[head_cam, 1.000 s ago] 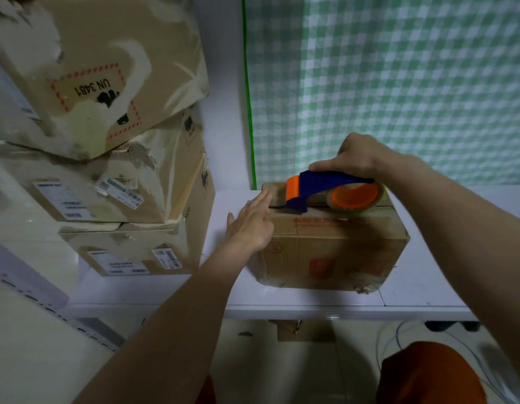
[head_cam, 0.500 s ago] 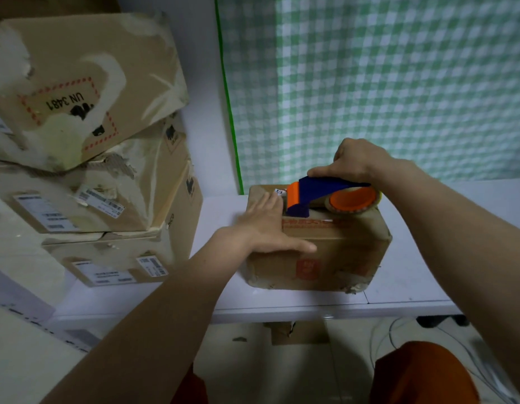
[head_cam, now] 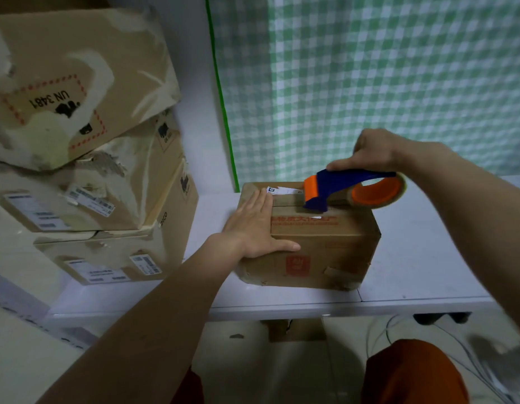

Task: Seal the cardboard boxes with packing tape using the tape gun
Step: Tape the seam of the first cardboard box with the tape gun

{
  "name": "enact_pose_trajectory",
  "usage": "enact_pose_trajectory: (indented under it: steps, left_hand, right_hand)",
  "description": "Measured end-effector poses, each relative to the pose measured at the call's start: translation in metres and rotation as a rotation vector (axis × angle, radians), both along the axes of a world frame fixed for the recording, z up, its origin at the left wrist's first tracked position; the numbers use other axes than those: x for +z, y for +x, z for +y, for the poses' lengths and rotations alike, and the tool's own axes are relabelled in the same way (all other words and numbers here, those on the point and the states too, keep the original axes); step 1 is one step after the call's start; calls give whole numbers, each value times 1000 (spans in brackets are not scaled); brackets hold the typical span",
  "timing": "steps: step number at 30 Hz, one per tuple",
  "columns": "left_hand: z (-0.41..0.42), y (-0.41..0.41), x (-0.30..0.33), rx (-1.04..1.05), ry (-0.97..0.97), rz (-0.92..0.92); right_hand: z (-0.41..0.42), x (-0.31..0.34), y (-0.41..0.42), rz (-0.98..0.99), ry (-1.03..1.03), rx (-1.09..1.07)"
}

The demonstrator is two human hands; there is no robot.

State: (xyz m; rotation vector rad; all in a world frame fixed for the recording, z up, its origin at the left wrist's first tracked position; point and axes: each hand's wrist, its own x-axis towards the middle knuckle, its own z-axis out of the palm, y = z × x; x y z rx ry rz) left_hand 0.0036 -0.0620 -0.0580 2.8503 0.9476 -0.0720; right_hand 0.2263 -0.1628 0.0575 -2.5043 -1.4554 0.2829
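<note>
My left hand (head_cam: 254,225) lies flat, fingers straight, pressing the small box (head_cam: 320,252) at its 9 o'clock edge. My right hand (head_cam: 366,153) grips the tape gun (head_cam: 340,186), its nose resting on the top seam near centre. Tape run looks under way; the seam toward 9 o'clock appears unsealed (hard to tell). Stacked boxes (head_cam: 87,158) at 9 o'clock: seal state unclear.

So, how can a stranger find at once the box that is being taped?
On the white table, right of the stack of three worn boxes, one small cardboard box stands alone. Only it has a flat left hand on it and a blue-orange tape gun on top.
</note>
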Motion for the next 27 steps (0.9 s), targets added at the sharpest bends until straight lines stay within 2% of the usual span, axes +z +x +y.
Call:
enact_pose_trajectory:
  steps: [9,13,16,23,27]
  left_hand:
    - [-13,17,17,39,-12,100]
    - [-38,52,14,-84,-46,14]
    - [-44,63,6,-93,2,-41]
    - [-21,43,8,-205,17,-124]
    - [-4,31,9,-230,-13,-104]
  right_hand:
    - [-24,-16,26,-1,49,-54]
    - [-26,-16,28,6,42,-54]
    - [-26,-18,28,1,44,-56]
    - [-15,-19,18,24,48,-43]
    - [-6,-20,9,16,62,-30]
